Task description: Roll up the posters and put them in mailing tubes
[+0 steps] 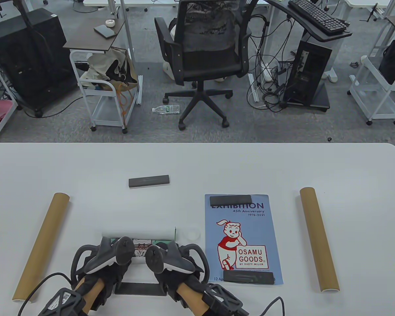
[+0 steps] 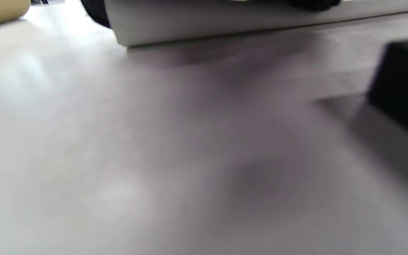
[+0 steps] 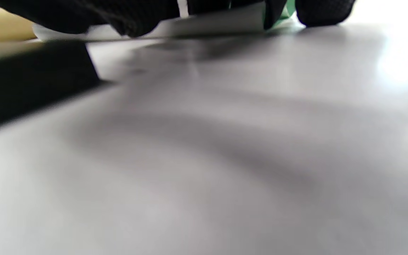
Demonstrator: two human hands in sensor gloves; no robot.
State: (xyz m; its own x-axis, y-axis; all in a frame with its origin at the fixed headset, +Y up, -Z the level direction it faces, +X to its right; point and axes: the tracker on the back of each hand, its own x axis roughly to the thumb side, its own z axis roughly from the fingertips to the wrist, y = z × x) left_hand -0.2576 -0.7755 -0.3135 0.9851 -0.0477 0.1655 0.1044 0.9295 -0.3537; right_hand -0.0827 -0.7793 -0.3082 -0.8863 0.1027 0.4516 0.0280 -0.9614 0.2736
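A partly rolled poster [image 1: 141,235], white outside with print inside, lies at the table's front centre. My left hand [image 1: 113,255] and right hand [image 1: 166,256] lie side by side on the roll and hold it; the trackers hide the fingers. The right wrist view shows gloved fingertips [image 3: 324,10] on the poster's edge [image 3: 218,23]. The left wrist view shows the roll's end [image 2: 225,21]. One brown mailing tube [image 1: 41,247] lies at the left, another [image 1: 319,238] at the right. A blue poster [image 1: 243,237] lies flat to the right of the hands.
Black bar weights sit on the blue poster's top [image 1: 230,199] and bottom [image 1: 248,277]. Another weight [image 1: 148,181] lies further back and one [image 1: 141,289] between my wrists. A white round cap [image 1: 192,234] lies beside the roll's right end.
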